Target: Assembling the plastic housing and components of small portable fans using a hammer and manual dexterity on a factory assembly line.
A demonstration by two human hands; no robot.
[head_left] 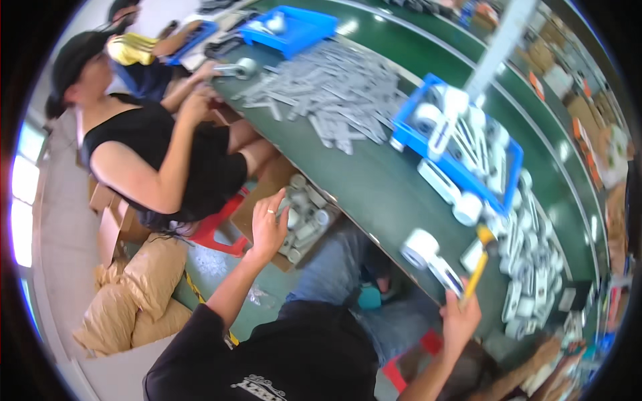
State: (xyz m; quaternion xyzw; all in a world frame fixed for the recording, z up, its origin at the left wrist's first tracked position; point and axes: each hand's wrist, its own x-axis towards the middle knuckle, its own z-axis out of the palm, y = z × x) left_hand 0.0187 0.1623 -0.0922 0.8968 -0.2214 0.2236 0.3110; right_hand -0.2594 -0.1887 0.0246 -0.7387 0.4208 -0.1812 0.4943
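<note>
My right hand (460,319) is closed on the yellow handle of a small hammer (476,273), whose yellow and black head points away from me. Just beyond its fingers, a white roller with a grey-white handle (421,248) lies at the table's near edge; whether the fingers also touch its handle, I cannot tell. My left hand (269,228) is raised off the table, fingers apart, with a ring on one of them and nothing held. Below and beside it stands a carton (267,189) full of white and grey roller pieces.
A blue bin (513,175) of rollers stands on the green table (334,170), with more rollers heaped at right (531,267). Flat grey parts (328,87) pile up farther off, near another blue tray (294,41). A co-worker (144,144) sits at left, beside brown sacks (134,301).
</note>
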